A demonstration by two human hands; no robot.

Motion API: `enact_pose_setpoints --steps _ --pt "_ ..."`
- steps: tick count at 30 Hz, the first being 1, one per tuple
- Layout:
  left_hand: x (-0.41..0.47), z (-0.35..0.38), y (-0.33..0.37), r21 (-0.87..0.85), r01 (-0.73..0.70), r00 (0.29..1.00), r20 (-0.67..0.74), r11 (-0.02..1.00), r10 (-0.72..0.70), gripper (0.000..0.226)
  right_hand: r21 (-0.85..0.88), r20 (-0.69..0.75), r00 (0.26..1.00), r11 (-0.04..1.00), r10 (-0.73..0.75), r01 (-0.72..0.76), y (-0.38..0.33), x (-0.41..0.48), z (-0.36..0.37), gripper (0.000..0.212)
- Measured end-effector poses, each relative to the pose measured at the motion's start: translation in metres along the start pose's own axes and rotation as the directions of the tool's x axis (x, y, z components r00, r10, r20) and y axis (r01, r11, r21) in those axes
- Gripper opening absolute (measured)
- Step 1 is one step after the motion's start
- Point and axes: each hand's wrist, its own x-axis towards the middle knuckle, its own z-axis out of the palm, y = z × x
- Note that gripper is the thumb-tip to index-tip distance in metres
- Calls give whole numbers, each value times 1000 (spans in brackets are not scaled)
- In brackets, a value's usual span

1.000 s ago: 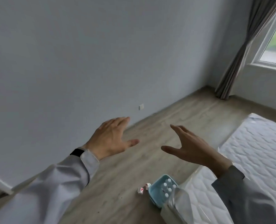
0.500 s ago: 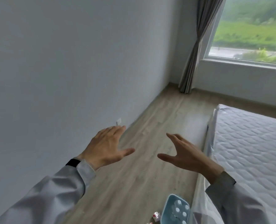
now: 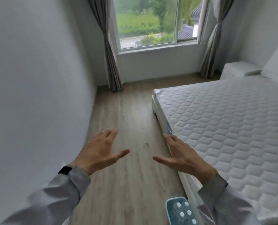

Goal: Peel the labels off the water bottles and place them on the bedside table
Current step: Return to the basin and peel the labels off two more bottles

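Observation:
A light blue basket (image 3: 168, 207) stands on the wooden floor at the bottom edge, against the bed's side. Several water bottles (image 3: 183, 211) stand upright in it, seen from above by their white caps. My left hand (image 3: 99, 151) is held out over the floor, palm down, fingers spread, holding nothing. My right hand (image 3: 180, 155) is held out beside the mattress edge, also open and empty. Both hands are well above and beyond the basket. A white bedside table (image 3: 239, 70) stands at the far right, by the head of the bed.
A bare white quilted mattress (image 3: 232, 127) fills the right side. A grey wall (image 3: 37, 95) runs along the left. A strip of wooden floor (image 3: 131, 111) leads to a window (image 3: 146, 21) with grey curtains on both sides.
The view has swung to the right, from the wall to the window, the bed and the bedside table. Both hands stay open and outstretched. The small items beside the basket have left the view.

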Motion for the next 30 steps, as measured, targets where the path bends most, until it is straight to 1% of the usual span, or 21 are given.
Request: enact_pose_setpoints --steps 2,4,7,10,13,16,18,19,22,25,27,30 --pt "45 10 5 -25 -114 992 48 993 115 106 19 -33 992 993 119 -119 15 1 -4 109" --pt "87 25 16 -52 -246 964 94 968 250 109 48 -90 965 969 246 -242 31 0 -5 104" --pt "150 57 36 -84 -429 890 133 899 437 109 111 -155 877 890 454 -441 56 -8 9 101" --pt "204 99 63 -99 -615 761 187 782 622 106 206 -186 734 756 653 -621 74 -24 37 101" --pt "240 147 93 -142 -750 604 250 646 757 105 296 -148 553 570 820 -766 79 -42 75 107" --pt "256 194 114 -186 -839 441 316 511 840 101 356 -129 382 403 915 -844 76 -55 121 99" --pt "258 224 119 -202 -872 363 348 447 865 98 397 -103 294 310 950 -864 70 -58 152 94" --pt "258 240 120 -211 -879 338 359 428 870 98 420 -84 259 270 962 -867 68 -58 169 92" --pt "256 292 121 -255 -879 296 373 404 879 96 456 -48 202 201 978 -867 73 -57 222 88" --pt "252 357 118 -270 -881 271 384 388 883 93 473 -11 173 157 985 -867 91 -56 283 84" --pt "248 422 114 -272 -884 260 386 379 885 91 483 -5 152 135 988 -865 114 -54 343 81" --pt "244 532 107 -260 -889 258 397 378 881 88 486 4 156 134 988 -864 159 -49 439 79"
